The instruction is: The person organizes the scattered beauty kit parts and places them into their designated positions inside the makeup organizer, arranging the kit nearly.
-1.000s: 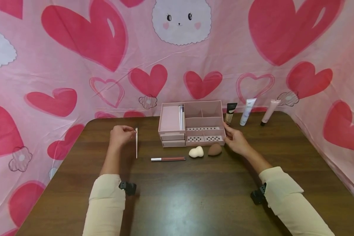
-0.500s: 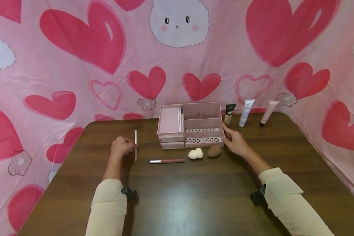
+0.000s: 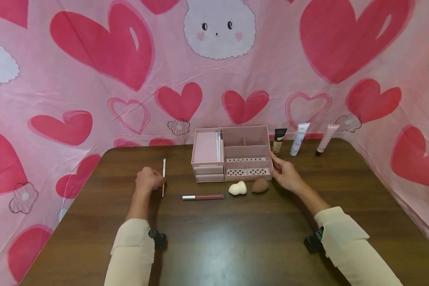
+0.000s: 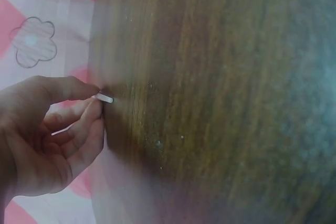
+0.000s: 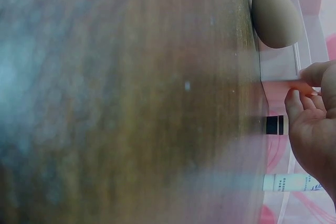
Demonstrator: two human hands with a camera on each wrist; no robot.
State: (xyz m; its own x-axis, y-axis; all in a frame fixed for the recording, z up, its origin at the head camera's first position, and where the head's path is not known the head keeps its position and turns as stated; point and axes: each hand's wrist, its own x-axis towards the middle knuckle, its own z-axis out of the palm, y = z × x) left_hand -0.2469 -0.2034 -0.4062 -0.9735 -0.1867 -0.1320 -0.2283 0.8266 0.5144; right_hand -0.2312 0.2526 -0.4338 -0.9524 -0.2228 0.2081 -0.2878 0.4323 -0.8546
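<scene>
Quite lightly, the left hand (image 3: 148,178) pinches a brush (image 3: 164,167) between thumb and fingertip, its other fingers folded in. The right hand (image 3: 286,174) has its thumb and fingers slightly parted, resting against the right side of the pink organizer (image 3: 205,147). Slim and white, with a small pale head at the far end, the brush sits left of the organizer and points away from the person; whether it touches the table (image 3: 214,246) is hard to tell. The fingers cover its middle, and the left wrist view shows only a short stub. The right wrist view cuts off the organizer and part of the hand.

Between brush and organizer runs a strip of bare wood. A lip gloss tube (image 3: 203,197), a cream sponge (image 3: 238,188) and a brown sponge (image 3: 260,186) line the organizer's near side. Nearer the person, wood spreads between the sleeves; heart-print cloth (image 3: 279,67) rises beyond the far edge.
</scene>
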